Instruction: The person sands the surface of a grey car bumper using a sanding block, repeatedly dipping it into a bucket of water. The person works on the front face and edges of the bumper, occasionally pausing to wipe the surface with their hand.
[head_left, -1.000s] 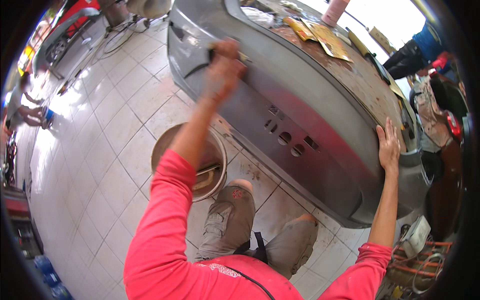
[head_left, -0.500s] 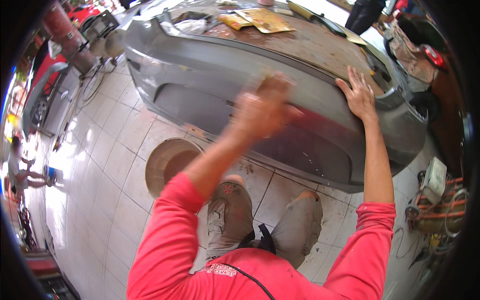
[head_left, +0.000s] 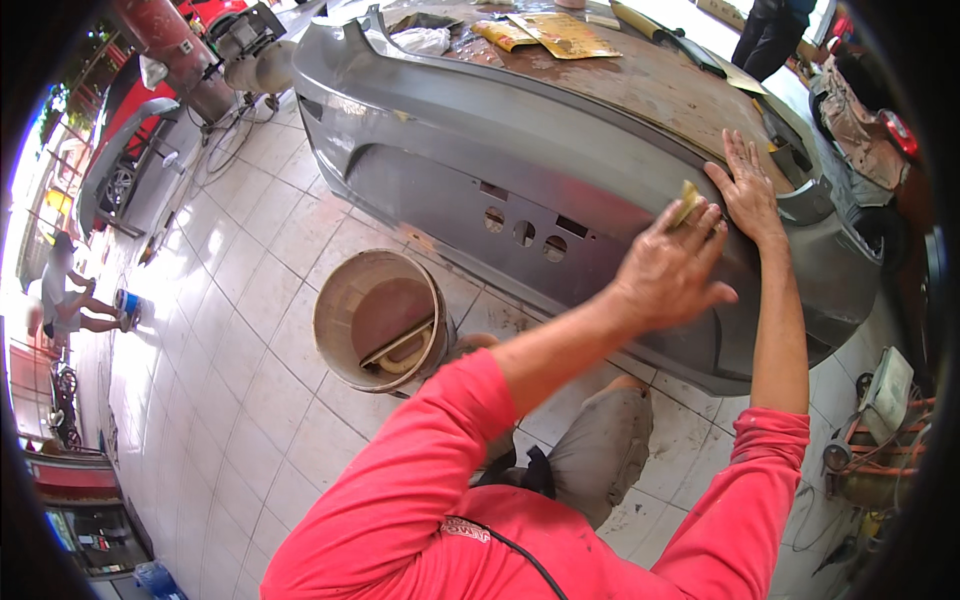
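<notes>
A grey car bumper [head_left: 430,130] lies across the view in front of me, with round and slot-shaped holes in its middle. My left hand [head_left: 672,262] is laid on its right part, fingers together over a small yellowish piece of sandpaper [head_left: 686,203] whose edge sticks out past the fingertips. Beside it, my right hand [head_left: 748,192] rests on the bumper's upper edge, fingers stretched out, holding nothing. The two hands are close together but apart.
A bucket [head_left: 330,318] of murky liquid stands on the tiled floor left of my knees, with a stick-like piece and a rounded thing inside. Behind the bumper, a worn tabletop [head_left: 600,95] carries yellow sheets [head_left: 562,36]. Another person [head_left: 66,290] sits far left.
My left hand has swept right along the bumper, from its middle to near my right hand. My right hand stays on the upper edge. The view has shifted slightly, showing the bucket's contents.
</notes>
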